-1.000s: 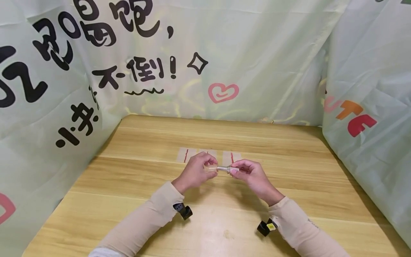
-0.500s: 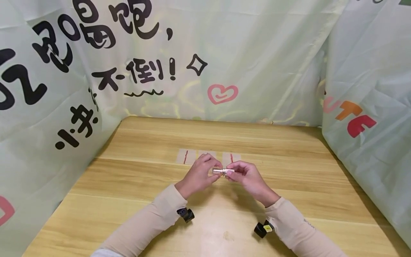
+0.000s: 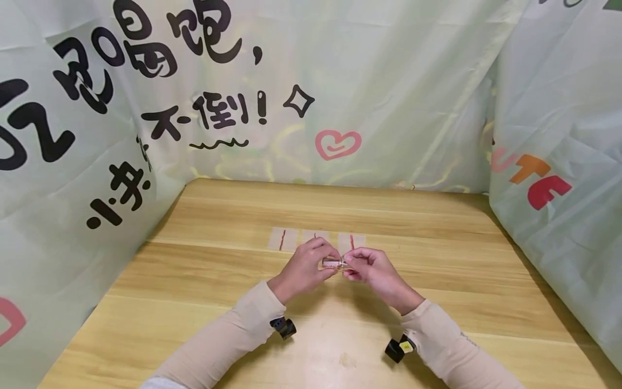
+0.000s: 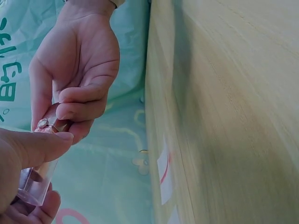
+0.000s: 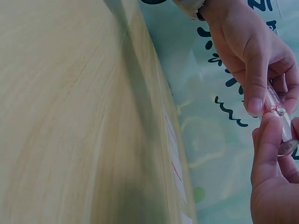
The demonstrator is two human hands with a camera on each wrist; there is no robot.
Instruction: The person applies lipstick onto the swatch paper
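Observation:
A small lipstick [image 3: 331,263] with a clear cap lies roughly level between both hands, above the table. My left hand [image 3: 305,270] pinches the capped end between thumb and fingers. At the other end, my right hand [image 3: 376,273] grips the base with thumb and curled fingers. In the left wrist view the see-through cap [image 4: 35,193] shows below the left thumb, with the inner tube visible inside it. The right wrist view shows the lipstick [image 5: 272,99] running from one hand to the other. Fingers cover much of the base.
Pale paper pieces with red strokes lie in a row behind the hands, the left piece [image 3: 283,239] and right piece [image 3: 351,242] plainest. The wooden table [image 3: 194,270] meets printed cloth walls [image 3: 389,108] at the back and sides.
The hands came closer together, and the silver tube showing between them slid into the clear cap. Since half a second ago, the right fingers have shifted on the base.

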